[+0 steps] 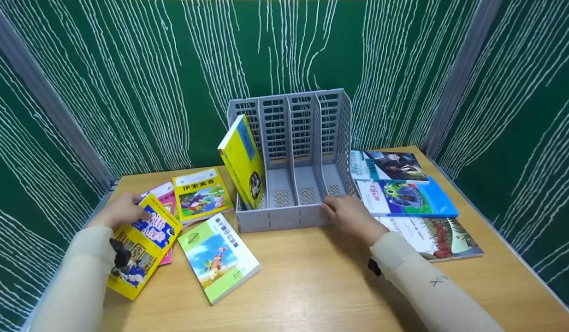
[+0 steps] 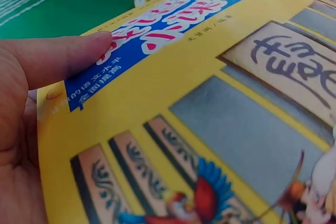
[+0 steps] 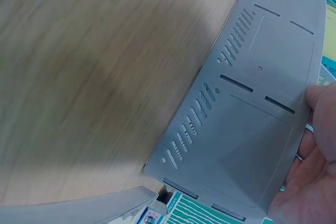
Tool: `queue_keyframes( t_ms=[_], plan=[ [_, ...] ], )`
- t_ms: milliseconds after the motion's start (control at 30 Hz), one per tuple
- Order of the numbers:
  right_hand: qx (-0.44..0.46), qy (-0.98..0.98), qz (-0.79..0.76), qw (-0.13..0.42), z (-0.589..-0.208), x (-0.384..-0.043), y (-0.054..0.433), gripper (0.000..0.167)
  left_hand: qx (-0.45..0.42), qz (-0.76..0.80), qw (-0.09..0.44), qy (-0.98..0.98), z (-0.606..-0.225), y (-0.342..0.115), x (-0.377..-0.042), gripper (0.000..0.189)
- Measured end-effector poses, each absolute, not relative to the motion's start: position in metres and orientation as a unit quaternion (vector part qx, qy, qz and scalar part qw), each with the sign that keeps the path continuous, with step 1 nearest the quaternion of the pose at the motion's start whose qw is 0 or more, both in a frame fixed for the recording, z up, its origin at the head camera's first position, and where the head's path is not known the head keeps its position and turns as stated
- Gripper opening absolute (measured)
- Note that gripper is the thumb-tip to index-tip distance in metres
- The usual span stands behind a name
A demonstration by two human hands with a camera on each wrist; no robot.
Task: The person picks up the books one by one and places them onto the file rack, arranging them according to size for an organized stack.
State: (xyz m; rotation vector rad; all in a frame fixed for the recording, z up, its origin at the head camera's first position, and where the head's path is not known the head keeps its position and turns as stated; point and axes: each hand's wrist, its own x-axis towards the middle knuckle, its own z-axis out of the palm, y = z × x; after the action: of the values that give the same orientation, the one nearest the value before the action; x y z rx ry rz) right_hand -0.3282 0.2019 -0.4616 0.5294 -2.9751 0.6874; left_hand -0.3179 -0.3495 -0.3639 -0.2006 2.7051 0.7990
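Note:
My left hand (image 1: 123, 211) grips a yellow book (image 1: 139, 251) with a blue title panel, at the left of the table. In the left wrist view the thumb of the left hand (image 2: 31, 77) lies on that book's cover (image 2: 142, 114); the fingers behind it are mostly hidden. A grey file rack (image 1: 284, 219) with several upright slots stands at the table's back middle. My right hand (image 1: 351, 214) holds the rack's low front wall near its right corner, and the right wrist view shows the hand (image 3: 315, 177) at the panel's edge. Another yellow book (image 1: 240, 161) leans upright in the leftmost slot.
A pink book (image 1: 167, 193) lies partly beneath the held one. Beside it are a yellow picture book (image 1: 202, 200) and a green-and-white book (image 1: 217, 258). Right of the rack lie a teal-and-dark book (image 1: 390, 166), a blue book (image 1: 432, 198) and a white-and-red book (image 1: 432, 235).

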Motion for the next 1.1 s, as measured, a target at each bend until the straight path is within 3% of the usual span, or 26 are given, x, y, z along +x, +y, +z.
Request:
queue_keyframes(
  t_ms=[333,633,900,1100],
  plan=[
    [0.155,-0.961,0.227,0.008,-0.460,-0.328,0.201,0.030,-0.071,0.300,0.093,0.947,-0.331,-0.337,-0.320,0.063],
    [0.205,-0.955,0.204,0.071,-0.464,-0.326,0.202,0.029,-0.063,0.352,-0.035,0.933,-0.311,-0.303,-0.317,0.053],
    [0.182,-0.959,0.214,0.042,-0.462,-0.327,0.200,0.029,-0.045,0.409,-0.163,0.897,-0.305,-0.276,-0.303,0.047],
    [0.174,-0.961,0.213,0.034,-0.462,-0.327,0.200,0.030,-0.025,0.439,-0.217,0.872,-0.301,-0.256,-0.288,0.045]
  ],
)
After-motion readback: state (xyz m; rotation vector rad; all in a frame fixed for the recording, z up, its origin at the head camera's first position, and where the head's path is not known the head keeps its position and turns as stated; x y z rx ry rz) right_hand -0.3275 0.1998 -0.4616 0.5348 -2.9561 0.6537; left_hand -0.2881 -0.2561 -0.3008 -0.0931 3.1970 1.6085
